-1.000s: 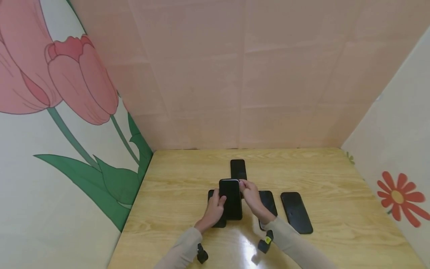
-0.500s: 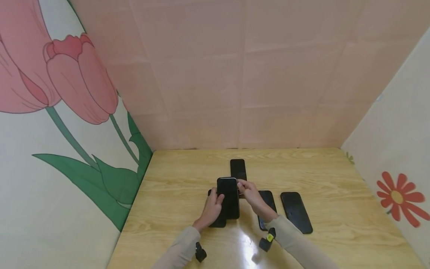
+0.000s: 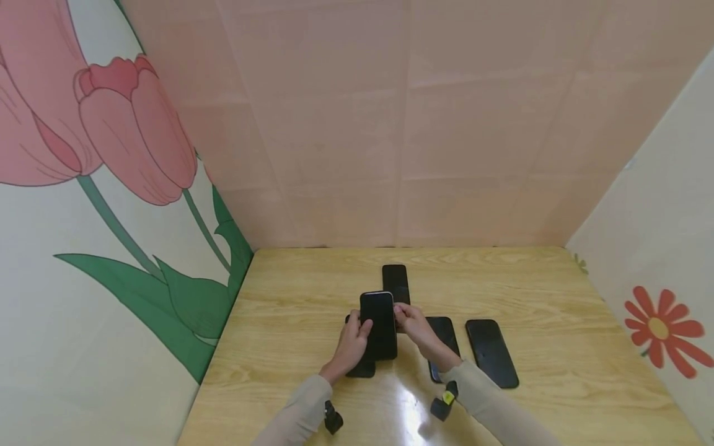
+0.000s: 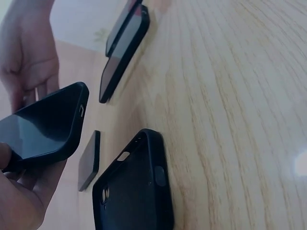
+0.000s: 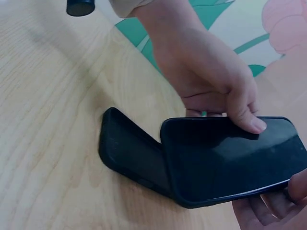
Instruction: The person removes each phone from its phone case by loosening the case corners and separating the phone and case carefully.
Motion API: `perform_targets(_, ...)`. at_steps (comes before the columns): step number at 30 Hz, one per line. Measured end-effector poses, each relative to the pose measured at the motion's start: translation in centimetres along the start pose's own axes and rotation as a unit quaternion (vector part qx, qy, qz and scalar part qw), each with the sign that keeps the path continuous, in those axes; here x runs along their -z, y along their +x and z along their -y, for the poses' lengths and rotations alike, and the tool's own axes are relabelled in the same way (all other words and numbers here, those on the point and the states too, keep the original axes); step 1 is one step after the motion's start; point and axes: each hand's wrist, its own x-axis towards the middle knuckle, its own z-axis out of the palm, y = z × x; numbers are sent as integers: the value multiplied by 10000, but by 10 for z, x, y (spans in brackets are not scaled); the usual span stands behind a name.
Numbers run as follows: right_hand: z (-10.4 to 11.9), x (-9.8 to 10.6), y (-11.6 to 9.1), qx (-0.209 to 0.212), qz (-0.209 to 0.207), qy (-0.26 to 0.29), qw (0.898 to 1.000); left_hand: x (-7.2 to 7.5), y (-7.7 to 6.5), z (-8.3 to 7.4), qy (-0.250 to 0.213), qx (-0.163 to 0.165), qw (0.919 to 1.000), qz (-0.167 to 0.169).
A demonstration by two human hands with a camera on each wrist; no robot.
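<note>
A phone (image 3: 379,327) in a black case is raised off the table, screen facing up, with a bright rim along its far edge. My left hand (image 3: 350,347) grips its left side, thumb over the screen, as the right wrist view shows. My right hand (image 3: 415,328) pinches the right edge near the far corner; its fingers (image 5: 266,208) reach partly beneath. Under the held phone lies an empty black phone case (image 4: 129,191), hollow side up with a camera cutout; the left hand and phone hide much of it in the head view.
Beyond the hands lies a dark phone-sized slab (image 3: 395,282). Another dark phone (image 3: 444,337) is partly covered by the right wrist, and one more black phone (image 3: 493,353) lies further right. Patterned walls border the wooden table (image 3: 580,384) on the left, right and back.
The held phone has shifted slightly left and away from me. My right fingertips have slid a little down its right edge. The things on the table have stayed put.
</note>
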Motion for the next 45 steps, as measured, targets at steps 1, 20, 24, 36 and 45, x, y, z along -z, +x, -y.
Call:
perform_targets(1,-1,0,-1,-17,14,-5,10000,0,1,-1,-12,-2,10000,-37)
perform_targets(20,-16,2,-7,-5,187,-117,9998,17,4,-51,-292,76,9994,-167)
perform_targets(24,-21,0,-7,85,119,-213,9997,14,10,-39,-380,173,9989,-209)
perform_targets(36,-20,-11,-4,308,-1690,-2028,9640,-7,18,-26,-251,-127,9983,-507)
perform_targets(45,-11,-14,-2,81,-1889,-1638,9682,-6,17,-41,-218,-297,9973,-639)
